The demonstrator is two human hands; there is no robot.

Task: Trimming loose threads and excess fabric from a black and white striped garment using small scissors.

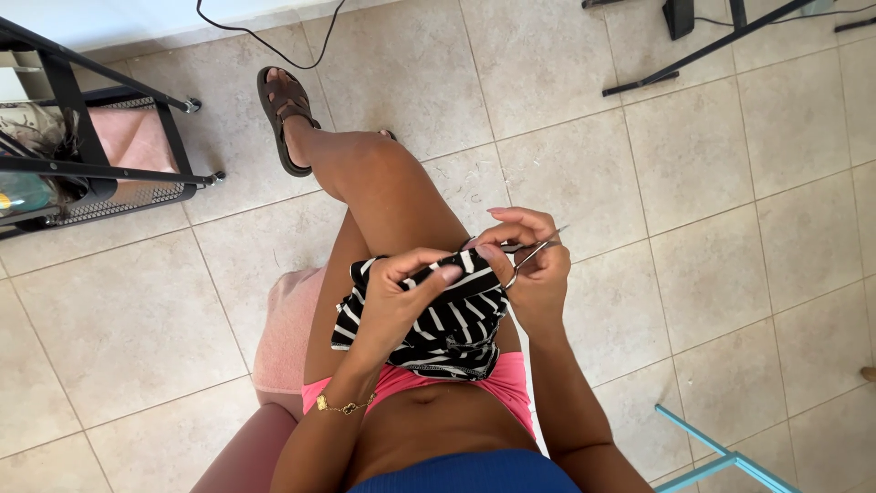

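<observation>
I sit with one leg crossed over my lap, and a black-and-white striped cloth (447,329) lies on it. My left hand (401,292) pinches the upper edge of the cloth between thumb and fingers. My right hand (531,260) grips small metal scissors (529,248), with the blades at the cloth's edge close to my left fingertips. A thin gold bracelet circles my left wrist.
A black wheeled rack (91,155) with a mesh shelf stands at the left. A pink cushioned seat (283,338) is under me. A black cable (274,46) runs along the tiled floor at the top. Black metal legs (693,55) stand top right, a light-blue frame (721,456) bottom right.
</observation>
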